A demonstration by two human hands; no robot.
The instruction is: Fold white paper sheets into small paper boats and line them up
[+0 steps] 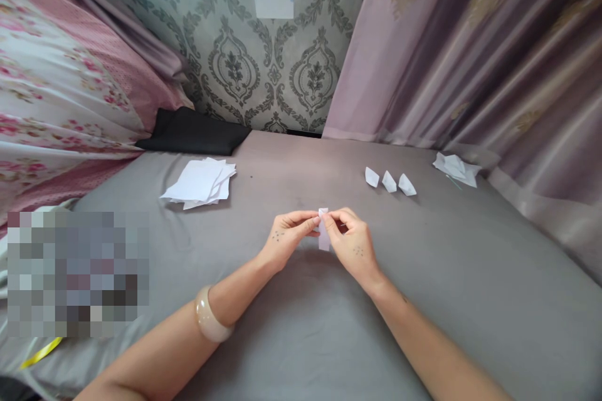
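A narrow folded strip of white paper [324, 239] hangs upright between my two hands, above the grey sheet. My left hand [290, 235] pinches its upper left edge between thumb and fingers. On the other side, my right hand [350, 235] grips the upper right edge, thumb in front. The fingertips of both hands nearly meet at the strip's top. Beyond my right hand stand three small folded white paper pieces [389, 182] in a row. A stack of loose white paper sheets [200, 180] lies beyond my left hand.
Crumpled white papers [455, 167] lie at the far right by the curtain [423, 44]. A black folded cloth [197, 131] rests at the back left. Patterned wallpaper [277, 69] closes off the back. A yellow strip [41, 353] and a blurred-out patch are at lower left.
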